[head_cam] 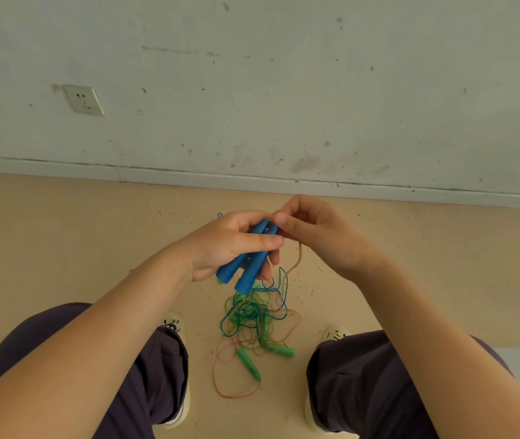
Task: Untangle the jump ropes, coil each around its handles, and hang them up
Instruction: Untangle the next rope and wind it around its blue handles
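Head view, frame centre: left hand (pixel 231 245) grips both blue handles (pixel 247 261), right hand (pixel 319 236) pinches tan cord (pixel 296 259); tangled ropes (pixel 254 315) remain on floor (pixel 62 248) below, so untangling is barely begun.

Smooth matt plastic is seen on the blue handles (pixel 249 261) (likewise the green handles (pixel 279 350)); the tan cord (pixel 296 258) looks fibrous.
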`<act>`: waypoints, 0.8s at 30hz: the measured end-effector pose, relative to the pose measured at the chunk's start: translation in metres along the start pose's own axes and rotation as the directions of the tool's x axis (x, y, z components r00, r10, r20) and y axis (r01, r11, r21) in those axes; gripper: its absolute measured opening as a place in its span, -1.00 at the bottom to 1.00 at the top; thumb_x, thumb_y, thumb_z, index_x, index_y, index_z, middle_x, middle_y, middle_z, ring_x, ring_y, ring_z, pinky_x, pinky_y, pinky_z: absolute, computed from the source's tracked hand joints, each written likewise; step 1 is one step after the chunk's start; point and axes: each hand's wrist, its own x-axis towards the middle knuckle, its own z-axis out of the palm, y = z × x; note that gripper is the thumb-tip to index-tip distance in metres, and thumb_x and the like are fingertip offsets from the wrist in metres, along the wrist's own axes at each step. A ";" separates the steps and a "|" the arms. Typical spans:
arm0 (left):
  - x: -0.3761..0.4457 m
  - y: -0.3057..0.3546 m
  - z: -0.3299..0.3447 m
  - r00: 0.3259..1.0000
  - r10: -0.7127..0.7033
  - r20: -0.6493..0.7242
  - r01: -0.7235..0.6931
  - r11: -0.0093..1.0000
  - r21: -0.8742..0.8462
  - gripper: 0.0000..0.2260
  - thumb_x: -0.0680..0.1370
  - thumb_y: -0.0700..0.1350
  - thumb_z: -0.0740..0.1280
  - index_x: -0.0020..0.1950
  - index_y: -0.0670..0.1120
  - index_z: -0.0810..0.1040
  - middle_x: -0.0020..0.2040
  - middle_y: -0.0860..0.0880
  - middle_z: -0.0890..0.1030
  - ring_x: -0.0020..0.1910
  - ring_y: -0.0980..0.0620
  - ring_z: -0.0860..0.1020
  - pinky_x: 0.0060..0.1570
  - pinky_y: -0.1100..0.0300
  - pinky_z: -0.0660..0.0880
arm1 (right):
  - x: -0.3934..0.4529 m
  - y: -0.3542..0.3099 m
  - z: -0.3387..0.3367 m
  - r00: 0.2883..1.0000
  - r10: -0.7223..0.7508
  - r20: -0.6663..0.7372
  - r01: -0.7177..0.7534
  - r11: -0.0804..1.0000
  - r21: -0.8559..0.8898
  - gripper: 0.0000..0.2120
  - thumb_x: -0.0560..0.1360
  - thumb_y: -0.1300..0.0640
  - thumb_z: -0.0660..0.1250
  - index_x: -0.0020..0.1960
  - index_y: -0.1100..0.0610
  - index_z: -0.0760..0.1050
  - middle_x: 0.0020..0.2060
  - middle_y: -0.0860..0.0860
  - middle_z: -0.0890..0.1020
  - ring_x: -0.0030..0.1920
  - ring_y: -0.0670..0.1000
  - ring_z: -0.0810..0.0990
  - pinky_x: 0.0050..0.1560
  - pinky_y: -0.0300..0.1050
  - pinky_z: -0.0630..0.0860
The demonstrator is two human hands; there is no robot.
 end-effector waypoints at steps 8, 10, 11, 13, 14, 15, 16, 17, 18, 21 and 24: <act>-0.002 -0.002 -0.014 0.992 -0.123 -0.008 0.120 0.950 0.290 -0.81 0.54 -0.16 0.43 0.10 -0.20 0.57 -0.24 -0.07 0.64 -0.35 -0.02 0.56 -0.28 0.13 0.53 | -0.003 -0.006 -0.016 0.994 0.112 -0.002 -0.108 0.953 -0.284 -0.89 0.51 0.08 0.43 -0.05 0.13 0.65 -0.37 0.05 0.42 -0.35 -0.04 0.33 -0.34 -0.18 0.29; -0.003 -0.001 -0.016 0.987 -0.162 0.005 0.153 0.940 0.306 -0.78 0.56 -0.11 0.41 0.11 -0.23 0.56 -0.23 -0.09 0.64 -0.33 -0.03 0.57 -0.28 0.13 0.55 | -0.003 -0.006 -0.015 0.993 0.119 -0.013 -0.118 0.953 -0.280 -0.89 0.50 0.05 0.44 -0.07 0.09 0.66 -0.39 0.04 0.38 -0.36 -0.03 0.28 -0.35 -0.16 0.23; -0.003 0.000 -0.016 0.985 -0.170 0.012 0.159 0.939 0.307 -0.79 0.58 -0.08 0.39 0.10 -0.21 0.57 -0.23 -0.09 0.64 -0.33 -0.03 0.58 -0.29 0.13 0.56 | -0.003 -0.007 -0.014 0.993 0.117 -0.012 -0.116 0.955 -0.273 -0.89 0.50 0.04 0.45 -0.08 0.08 0.67 -0.42 0.02 0.36 -0.38 -0.04 0.26 -0.36 -0.16 0.22; -0.004 0.000 -0.016 0.983 -0.180 0.025 0.163 0.936 0.313 -0.81 0.60 -0.04 0.35 0.10 -0.14 0.58 -0.23 -0.10 0.62 -0.35 -0.03 0.58 -0.35 0.14 0.54 | -0.004 -0.008 -0.015 0.993 0.114 -0.007 -0.112 0.962 -0.249 -0.92 0.50 0.06 0.44 -0.08 0.06 0.66 -0.49 -0.05 0.31 -0.43 -0.06 0.23 -0.40 -0.18 0.20; -0.005 0.000 -0.016 0.982 -0.185 0.032 0.165 0.934 0.317 -0.81 0.61 -0.03 0.34 0.11 -0.13 0.57 -0.25 -0.10 0.61 -0.36 -0.03 0.57 -0.39 0.16 0.51 | -0.004 -0.009 -0.016 0.993 0.116 -0.007 -0.114 0.965 -0.236 -0.92 0.50 0.07 0.44 -0.08 0.07 0.66 -0.51 -0.06 0.31 -0.46 -0.08 0.24 -0.42 -0.21 0.20; -0.005 0.000 -0.017 0.982 -0.187 0.039 0.165 0.933 0.319 -0.80 0.62 -0.02 0.33 0.12 -0.12 0.57 -0.26 -0.09 0.59 -0.38 -0.02 0.55 -0.43 0.18 0.47 | -0.004 -0.010 -0.017 0.993 0.117 -0.008 -0.116 0.968 -0.224 -0.92 0.50 0.09 0.44 -0.07 0.09 0.66 -0.51 -0.06 0.33 -0.48 -0.10 0.25 -0.43 -0.23 0.21; -0.004 -0.001 -0.017 0.981 -0.187 0.047 0.163 0.935 0.314 -0.80 0.62 -0.02 0.32 0.11 -0.13 0.57 -0.28 -0.08 0.57 -0.40 -0.01 0.52 -0.47 0.20 0.42 | -0.005 -0.011 -0.018 0.993 0.121 -0.009 -0.120 0.969 -0.214 -0.92 0.51 0.10 0.43 -0.07 0.11 0.65 -0.51 -0.05 0.37 -0.48 -0.10 0.28 -0.44 -0.25 0.22; -0.004 -0.002 -0.018 0.981 -0.184 0.055 0.158 0.939 0.305 -0.81 0.63 -0.04 0.31 0.09 -0.15 0.57 -0.30 -0.07 0.54 -0.42 0.01 0.48 -0.49 0.22 0.38 | -0.006 -0.012 -0.018 0.992 0.128 -0.013 -0.128 0.971 -0.202 -0.91 0.51 0.11 0.43 -0.07 0.14 0.65 -0.51 -0.03 0.40 -0.48 -0.10 0.29 -0.43 -0.25 0.21; -0.003 -0.003 -0.018 0.983 -0.176 0.059 0.151 0.944 0.294 -0.82 0.63 -0.05 0.30 0.06 -0.16 0.57 -0.32 -0.05 0.52 -0.43 0.04 0.45 -0.51 0.24 0.33 | -0.006 -0.013 -0.017 0.991 0.133 -0.022 -0.135 0.973 -0.189 -0.89 0.51 0.11 0.43 -0.08 0.15 0.65 -0.50 -0.01 0.42 -0.47 -0.08 0.30 -0.43 -0.24 0.21; -0.002 -0.001 -0.018 0.996 -0.089 -0.012 0.089 0.974 0.208 -0.83 0.64 -0.09 0.26 -0.01 -0.18 0.55 -0.38 0.00 0.47 -0.48 0.09 0.37 -0.56 0.31 0.22 | -0.004 -0.014 -0.016 0.988 0.125 -0.087 -0.136 0.982 -0.133 -0.75 0.54 0.03 0.37 -0.19 0.20 0.58 -0.50 0.00 0.37 -0.47 -0.04 0.28 -0.40 -0.18 0.27; 0.005 -0.001 -0.015 0.945 0.087 -0.314 -0.104 0.994 -0.037 -0.83 0.65 -0.10 0.23 -0.07 -0.14 0.51 -0.40 0.04 0.46 -0.51 0.12 0.35 -0.58 0.33 0.18 | 0.001 -0.016 -0.019 0.970 0.138 -0.202 -0.165 0.978 -0.124 -0.57 0.62 -0.08 0.23 -0.28 0.20 0.48 -0.54 -0.01 0.35 -0.50 -0.02 0.33 -0.28 -0.05 0.46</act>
